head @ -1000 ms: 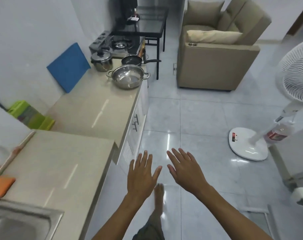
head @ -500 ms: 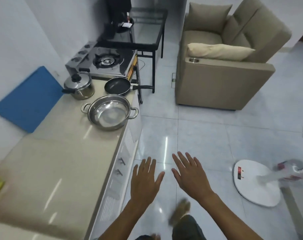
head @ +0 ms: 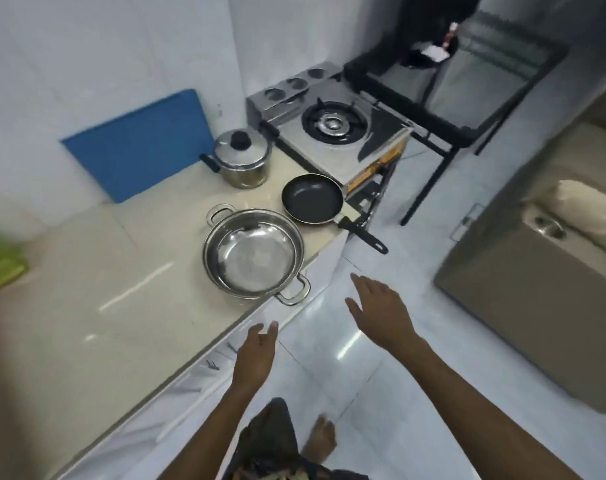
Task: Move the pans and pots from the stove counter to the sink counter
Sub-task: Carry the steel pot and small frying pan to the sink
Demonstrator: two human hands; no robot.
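Head view: left hand (head: 256, 355) and right hand (head: 381, 311) both spread and empty short of the counter edge, steel pot (head: 254, 252) nearest, its near handle overhanging the rim, frying pan (head: 312, 199) handle jutting past the counter end — a hasty reach could knock either off.

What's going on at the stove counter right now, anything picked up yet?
Nothing is picked up yet. A person stands at the counter with both hands empty and open: the left hand near the counter edge, the right hand out over the floor. The wide steel pot, the black frying pan and the lidded pot all sit beside the gas stove.
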